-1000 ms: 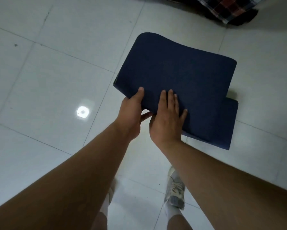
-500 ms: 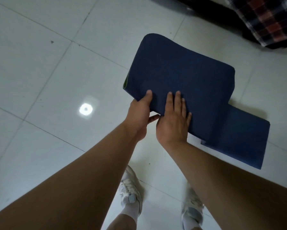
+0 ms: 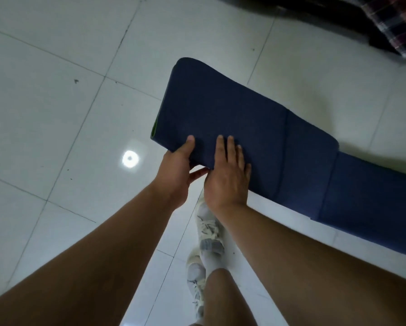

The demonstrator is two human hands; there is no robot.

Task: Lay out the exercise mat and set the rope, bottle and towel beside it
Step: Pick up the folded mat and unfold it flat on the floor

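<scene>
A dark blue exercise mat [image 3: 244,118], still folded in layers, is held above the white tile floor. A thin green edge shows at its left end. My left hand [image 3: 176,170] grips its near left corner, thumb on top and fingers beneath. My right hand [image 3: 228,175] holds the near edge beside it, fingers spread flat on top. The mat's unfolded right part [image 3: 371,203] lies on the floor. Rope, bottle and towel are out of sight.
White tiled floor [image 3: 56,114] all around, with a bright lamp reflection [image 3: 130,158] left of my hands. A plaid cloth [image 3: 399,22] over something dark lies at the top right. My feet in pale sneakers [image 3: 209,234] stand below my hands.
The mat has unfolded further to the right, with more of it lying on the floor. My hands kept the same grip while I stepped to the left.
</scene>
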